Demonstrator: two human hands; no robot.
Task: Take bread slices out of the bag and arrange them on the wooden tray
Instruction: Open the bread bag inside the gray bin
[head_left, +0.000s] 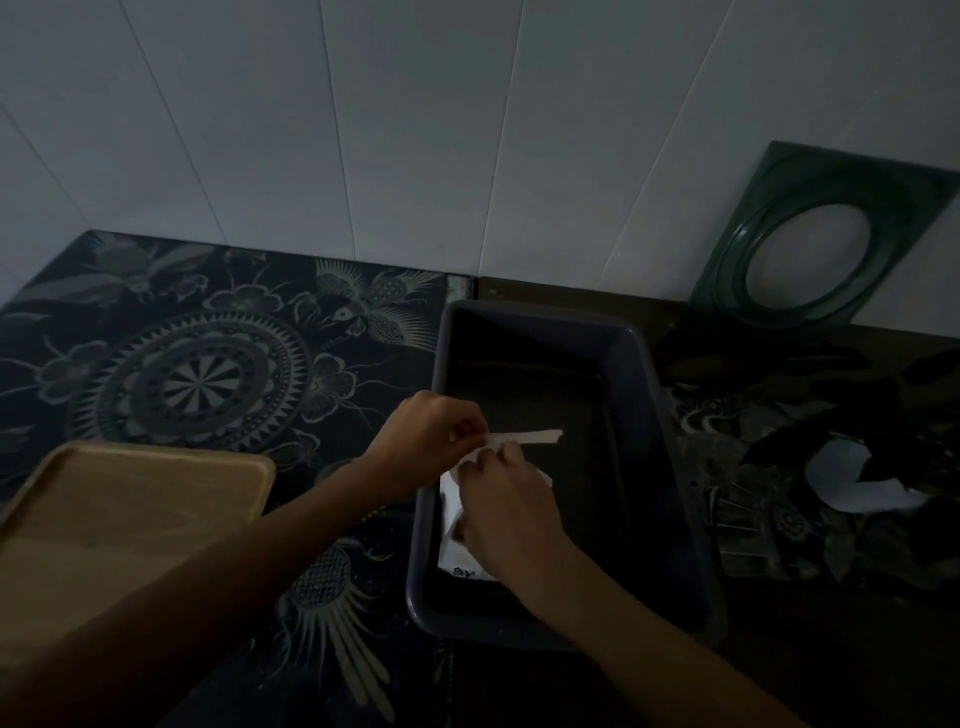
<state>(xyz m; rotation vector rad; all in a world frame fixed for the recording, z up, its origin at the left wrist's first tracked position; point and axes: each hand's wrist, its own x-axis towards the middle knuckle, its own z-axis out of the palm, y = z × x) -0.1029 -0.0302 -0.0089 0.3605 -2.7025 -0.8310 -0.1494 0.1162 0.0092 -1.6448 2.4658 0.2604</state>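
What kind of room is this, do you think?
Probably a dim home kitchen counter: a tiled wall, a patterned cloth on the surface, a wooden tray and a dark plastic tub.

The scene is very dim and underexposed, with a cool grey cast. The white tiled wall (467, 130) catches the most light (no glare anywhere). Straight tile lines bow outward near the edges, and dark corners lose detail.

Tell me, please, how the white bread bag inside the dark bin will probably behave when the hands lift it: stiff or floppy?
Probably floppy: the bag looks crumpled and thin between the left hand and right hand. Its loose strip sticks out sideways, so it seems light. Dim light hides the contents in the bin.
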